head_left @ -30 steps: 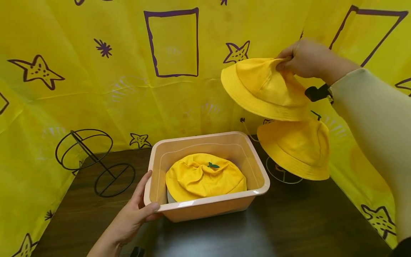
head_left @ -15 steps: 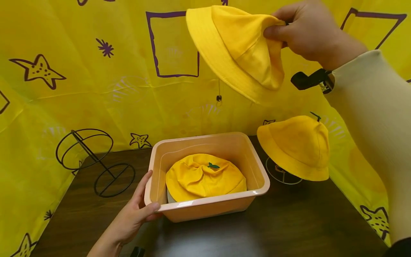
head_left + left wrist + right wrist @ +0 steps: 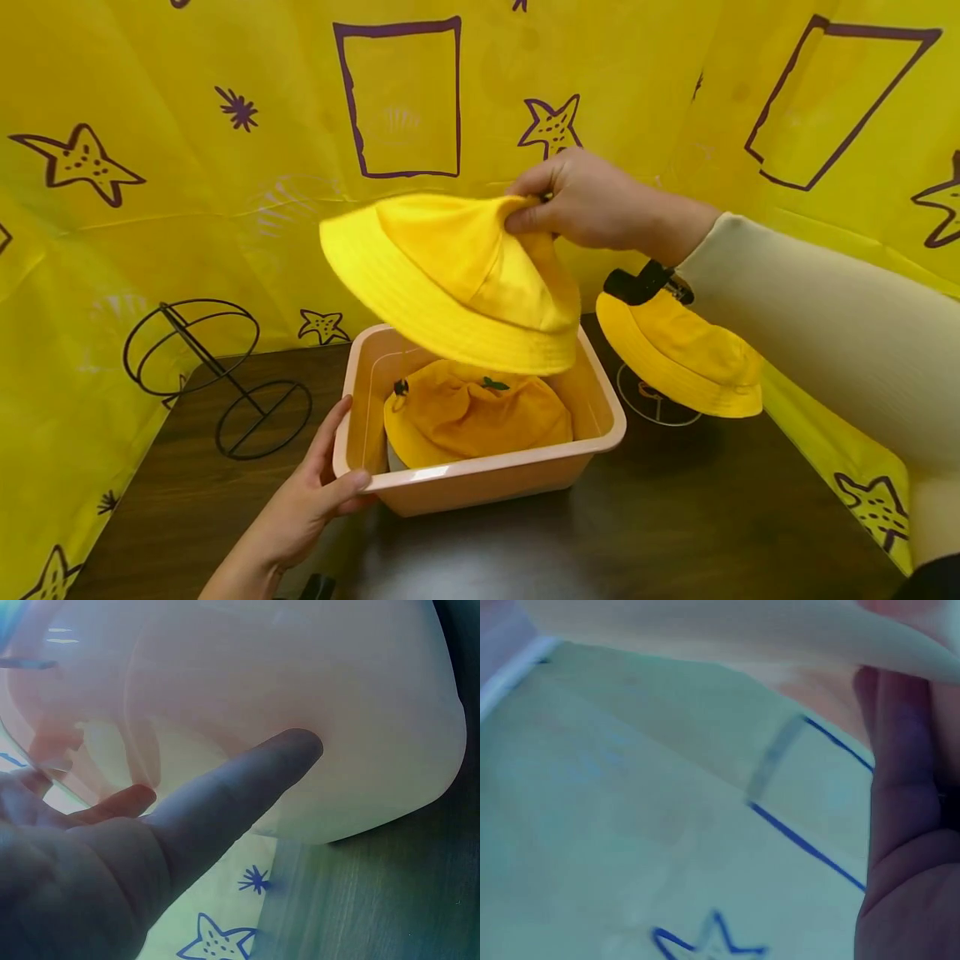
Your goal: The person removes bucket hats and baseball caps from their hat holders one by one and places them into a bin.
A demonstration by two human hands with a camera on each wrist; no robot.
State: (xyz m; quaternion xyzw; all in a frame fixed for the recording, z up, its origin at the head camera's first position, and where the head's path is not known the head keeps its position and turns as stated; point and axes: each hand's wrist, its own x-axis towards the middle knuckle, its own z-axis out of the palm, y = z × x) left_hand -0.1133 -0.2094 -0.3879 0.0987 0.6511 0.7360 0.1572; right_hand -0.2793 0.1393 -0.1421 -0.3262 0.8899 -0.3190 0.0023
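My right hand (image 3: 588, 200) pinches a yellow bucket hat (image 3: 450, 267) by the top of its crown. The hat hangs tilted, brim down, above the pale pink plastic basin (image 3: 480, 477), covering part of the basin's far rim. A cord toggle (image 3: 401, 387) shows below the brim. Inside the basin lies another yellow hat (image 3: 480, 425) with a small green leaf on top. My left hand (image 3: 307, 504) holds the basin's near left corner, thumb at the rim. In the left wrist view, a straight finger (image 3: 240, 791) lies along the basin's outer wall (image 3: 360, 727).
On the dark wooden table (image 3: 480, 558), a black wire hat stand (image 3: 232, 379) stands bare at the left. A third yellow hat (image 3: 682, 358) sits on a stand at the right, partly behind my right arm. A yellow patterned cloth (image 3: 285, 217) hangs behind.
My right hand has lifted the held hat up from near the right-hand hat, then brought it left and down over the basin. The left hand stays at the basin's corner.
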